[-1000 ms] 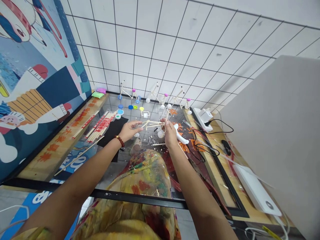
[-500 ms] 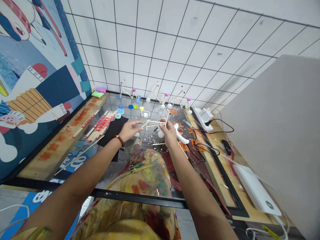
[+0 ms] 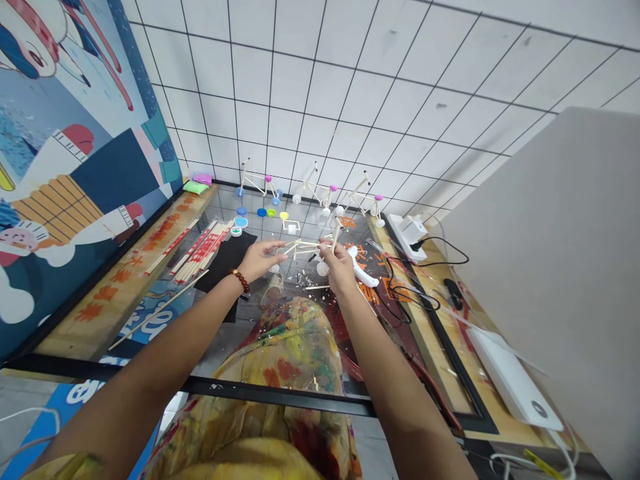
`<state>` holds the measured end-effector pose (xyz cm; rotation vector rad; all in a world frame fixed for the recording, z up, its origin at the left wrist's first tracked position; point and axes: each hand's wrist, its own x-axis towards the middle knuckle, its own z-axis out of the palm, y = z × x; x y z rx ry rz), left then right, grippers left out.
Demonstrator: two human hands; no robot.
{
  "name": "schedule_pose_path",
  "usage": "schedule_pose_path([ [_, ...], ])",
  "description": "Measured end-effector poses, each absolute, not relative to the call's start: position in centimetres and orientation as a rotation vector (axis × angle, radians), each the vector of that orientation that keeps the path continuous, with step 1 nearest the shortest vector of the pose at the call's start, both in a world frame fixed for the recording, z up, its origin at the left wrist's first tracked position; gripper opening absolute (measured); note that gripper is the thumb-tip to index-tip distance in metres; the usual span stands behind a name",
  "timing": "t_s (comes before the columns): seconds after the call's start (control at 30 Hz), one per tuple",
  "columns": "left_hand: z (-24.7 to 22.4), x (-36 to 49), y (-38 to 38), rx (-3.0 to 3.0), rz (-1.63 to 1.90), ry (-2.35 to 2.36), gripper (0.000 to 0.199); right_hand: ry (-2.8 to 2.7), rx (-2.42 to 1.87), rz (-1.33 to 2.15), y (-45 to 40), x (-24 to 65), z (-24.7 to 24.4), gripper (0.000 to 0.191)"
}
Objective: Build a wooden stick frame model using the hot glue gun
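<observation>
My left hand (image 3: 257,261) and my right hand (image 3: 340,268) hold a small frame of thin wooden sticks (image 3: 306,249) between them above the table. Its left end sits at my left fingertips, and my right fingers pinch its other end. A white round piece (image 3: 323,269) hangs below the frame by my right hand. A white glue gun (image 3: 363,271) lies just right of that hand. Farther back stand three similar stick models (image 3: 257,183) with coloured round feet.
Bundled wooden sticks (image 3: 200,247) and a black sheet (image 3: 225,273) lie left of my hands, with bottle caps (image 3: 263,213) ahead. A paper cup (image 3: 273,290) lies among scraps below. Black cables (image 3: 405,300) and a power strip (image 3: 407,230) sit right. A paint-stained apron (image 3: 280,347) covers my lap.
My hands have shifted the stick frame slightly, and my right fingers have moved along its end. The view has tilted a little.
</observation>
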<state>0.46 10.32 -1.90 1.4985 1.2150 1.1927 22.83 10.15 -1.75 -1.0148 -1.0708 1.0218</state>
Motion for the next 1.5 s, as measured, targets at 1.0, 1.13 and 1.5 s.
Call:
schedule_pose_path([
  [1.0, -2.3, 0.66, 10.59, 1.47, 1.25, 1.212, 0.052, -0.968, -0.983, 1.055, 10.37, 22.79, -1.85, 0.032],
  [1.13, -2.09, 0.64, 10.44, 1.458, 1.25, 1.213, 0.052, -0.968, -0.983, 1.06, 10.28, 22.78, -1.79, 0.032],
  [1.5, -1.89, 0.58, 10.38, 1.455, 1.218, 1.232, 0.052, -0.937, -0.999, 1.1, 10.02, 22.88, -1.4, 0.039],
])
